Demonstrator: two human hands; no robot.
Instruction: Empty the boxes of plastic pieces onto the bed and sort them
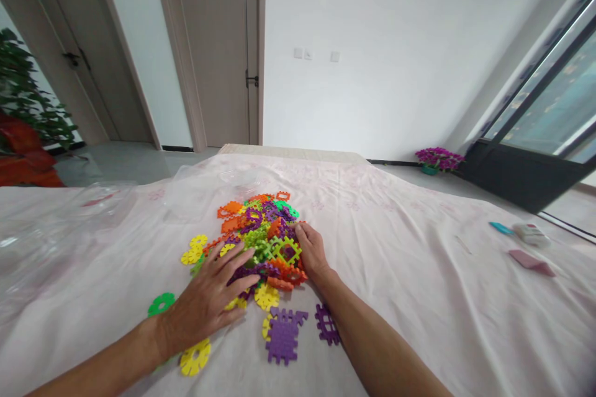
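A heap of plastic interlocking building pieces (pixel 255 237) in orange, green, purple and yellow lies on the bed-like surface in front of me. My left hand (pixel 212 285) rests over the heap's near left side, palm down with its fingers spread. Against the right side of the heap is my right hand (pixel 313 251); its thumb shows on top, while the other fingers are hidden, so any grip cannot be made out. Closer to me lie a flat purple piece (pixel 282 338), a purple window-like piece (pixel 327 325) and a yellow notched disc (pixel 195 357). A green disc (pixel 161 304) sits beside my left wrist.
Clear plastic containers (pixel 190 193) stand at the left and behind the heap on the pale cloth (pixel 395 248). Far right lie a blue item (pixel 501 227), a whitish box-like item (pixel 531 234) and a pink item (pixel 531 262).
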